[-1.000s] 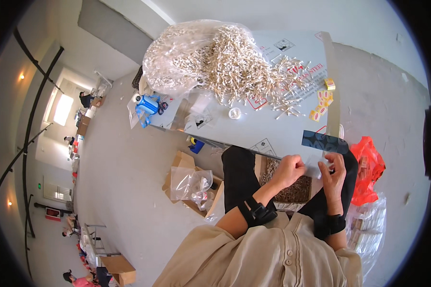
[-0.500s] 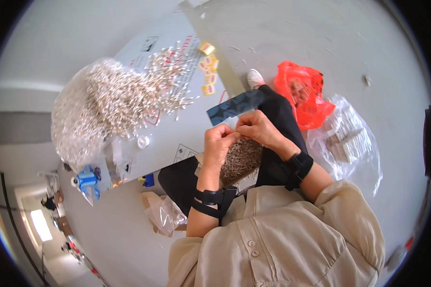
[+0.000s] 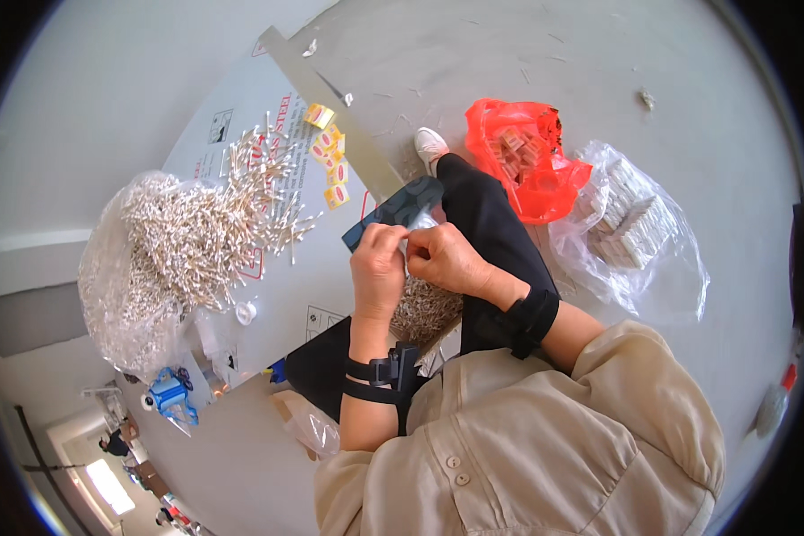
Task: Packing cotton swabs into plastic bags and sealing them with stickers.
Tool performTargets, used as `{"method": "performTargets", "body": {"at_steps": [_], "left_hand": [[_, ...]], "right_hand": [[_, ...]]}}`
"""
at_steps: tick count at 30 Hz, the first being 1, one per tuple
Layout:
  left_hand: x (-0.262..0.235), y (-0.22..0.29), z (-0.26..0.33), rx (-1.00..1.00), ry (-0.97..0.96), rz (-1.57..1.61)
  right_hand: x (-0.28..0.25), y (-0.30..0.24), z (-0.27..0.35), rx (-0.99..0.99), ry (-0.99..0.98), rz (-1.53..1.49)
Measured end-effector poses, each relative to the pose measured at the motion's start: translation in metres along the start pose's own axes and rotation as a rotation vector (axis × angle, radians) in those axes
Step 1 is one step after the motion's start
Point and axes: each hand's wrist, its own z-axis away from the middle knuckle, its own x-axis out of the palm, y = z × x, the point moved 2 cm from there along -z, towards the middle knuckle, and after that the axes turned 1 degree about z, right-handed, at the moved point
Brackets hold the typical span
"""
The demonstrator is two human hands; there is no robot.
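Note:
My left hand [image 3: 378,272] and my right hand [image 3: 447,257] meet over my lap, thumbs and fingertips pinched together. Between and just beyond them shows a piece of thin clear plastic [image 3: 427,217], apparently a small bag, partly hidden by the fingers. Beneath my hands, a box packed with upright cotton swabs [image 3: 424,310] sits between my thighs. A dark blue patterned strip [image 3: 389,214] lies at the table edge beyond my left hand. To the left, a heap of loose cotton swabs [image 3: 188,237] spills from a large clear bag [image 3: 107,295] onto the table [image 3: 281,290].
Several small yellow packets [image 3: 333,170] lie along the table's far edge. A white round roll [image 3: 246,312] and a blue bottle-like item [image 3: 171,393] stand near left. On the floor at right are a red plastic bag [image 3: 487,129] and a clear bag of white packs [image 3: 634,223].
The view has swung, so the table, bags and hands sit further left in it. My hands remain pinched close together, with the right hand's fingers curled more.

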Motion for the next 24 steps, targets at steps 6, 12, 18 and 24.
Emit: {"method": "performTargets", "body": {"at_steps": [6, 12, 18, 24], "left_hand": [[0.032, -0.031, -0.047, -0.422, -0.109, 0.418], [0.085, -0.046, -0.088, -0.187, -0.176, 0.346], [0.105, -0.058, -0.097, 0.173, -0.213, -0.198], [0.104, -0.066, -0.093, 0.225, -0.260, -0.222]], "right_hand": [[-0.025, 0.040, 0.004, 0.679, 0.369, -0.872], [-0.027, 0.073, -0.028, 0.654, 0.548, -1.155], [-0.020, 0.102, -0.037, 0.695, 0.808, -0.789], [-0.007, 0.104, -0.033, 0.733, 0.799, -0.736]]}}
